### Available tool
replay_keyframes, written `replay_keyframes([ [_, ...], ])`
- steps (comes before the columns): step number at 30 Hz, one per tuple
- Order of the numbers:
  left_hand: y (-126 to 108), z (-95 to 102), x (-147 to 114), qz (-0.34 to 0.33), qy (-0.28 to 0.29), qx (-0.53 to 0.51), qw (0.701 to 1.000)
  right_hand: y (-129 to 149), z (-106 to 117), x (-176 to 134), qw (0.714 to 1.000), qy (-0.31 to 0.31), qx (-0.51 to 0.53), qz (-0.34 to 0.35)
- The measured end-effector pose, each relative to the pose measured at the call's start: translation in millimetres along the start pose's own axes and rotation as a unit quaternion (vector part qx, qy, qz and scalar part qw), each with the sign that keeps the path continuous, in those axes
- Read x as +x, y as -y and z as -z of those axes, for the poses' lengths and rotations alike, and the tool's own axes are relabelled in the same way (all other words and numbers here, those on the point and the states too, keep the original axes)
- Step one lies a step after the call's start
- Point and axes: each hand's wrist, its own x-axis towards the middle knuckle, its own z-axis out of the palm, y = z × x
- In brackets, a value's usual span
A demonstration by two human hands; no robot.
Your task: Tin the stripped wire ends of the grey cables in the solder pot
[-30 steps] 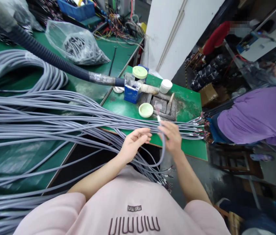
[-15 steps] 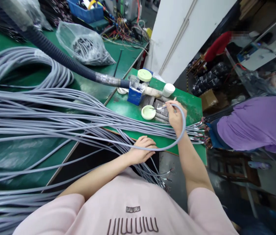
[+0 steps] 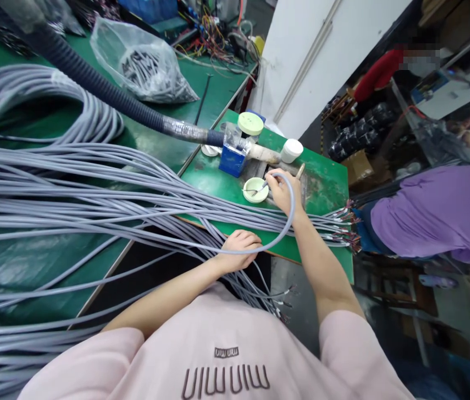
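Observation:
My right hand (image 3: 284,190) pinches a grey cable (image 3: 290,214) close to its end, which bends round in a loop. The stripped wires at that end reach over a small pale-green dish (image 3: 255,197); whether they touch its contents I cannot tell. Lower down, my left hand (image 3: 240,248) is curled on the same cable, its fingers closed round it. Beneath and beside both hands runs a thick bundle of grey cables (image 3: 201,206), their bared coloured ends lying at the table's right edge.
A ribbed black hose (image 3: 135,105) ends in a nozzle by a blue box (image 3: 233,160). Around the dish stand a white tub (image 3: 291,150) and a jar with a pale-green lid (image 3: 250,123). A bag of short cable pieces (image 3: 147,72) lies behind. A person in purple (image 3: 435,214) is at right.
My right hand has moved left and slightly down, bringing the wire ends over the dish. The cable loop has shifted left with it. My left hand has hardly moved.

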Motion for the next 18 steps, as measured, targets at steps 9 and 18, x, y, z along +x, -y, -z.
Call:
replay_keyframes([
  [9, -0.1, -0.4, -0.3, 0.0, 0.021, 0.015, 1.0, 3.6, -9.8, 13.1, 0.999, 0.026, -0.023, -0.02],
  [18, 1.2, -5.5, -3.7, 0.016, 0.015, 0.015, 1.0, -0.2, 13.0, 22.9, 1.0, -0.015, -0.001, -0.013],
])
